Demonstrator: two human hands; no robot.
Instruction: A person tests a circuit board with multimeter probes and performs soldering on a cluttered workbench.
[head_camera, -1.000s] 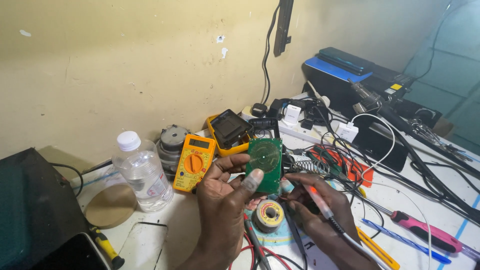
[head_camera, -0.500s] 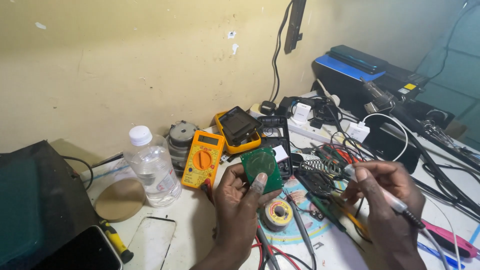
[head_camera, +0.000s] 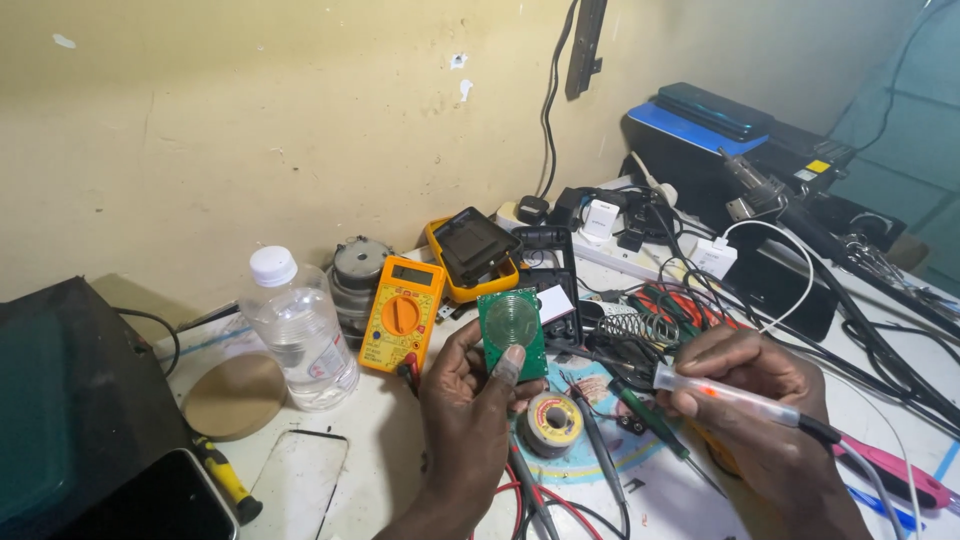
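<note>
Our left hand (head_camera: 465, 400) pinches a small green circuit board (head_camera: 512, 332), thumb pressed on its lower face, fingers behind, holding it upright above the middle of the bench (head_camera: 330, 470). The board is rectangular, with a pale round disc filling its upper half; finer parts on it are too small for us to make out. Our right hand (head_camera: 760, 400) is closed around a pen-like tool with a clear, orange-tinted barrel (head_camera: 725, 392), probably a soldering iron, its tip pointing toward the board. A solder spool (head_camera: 551, 422) lies just below the board, and a yellow multimeter (head_camera: 402, 314) lies nearer the wall edge.
</note>
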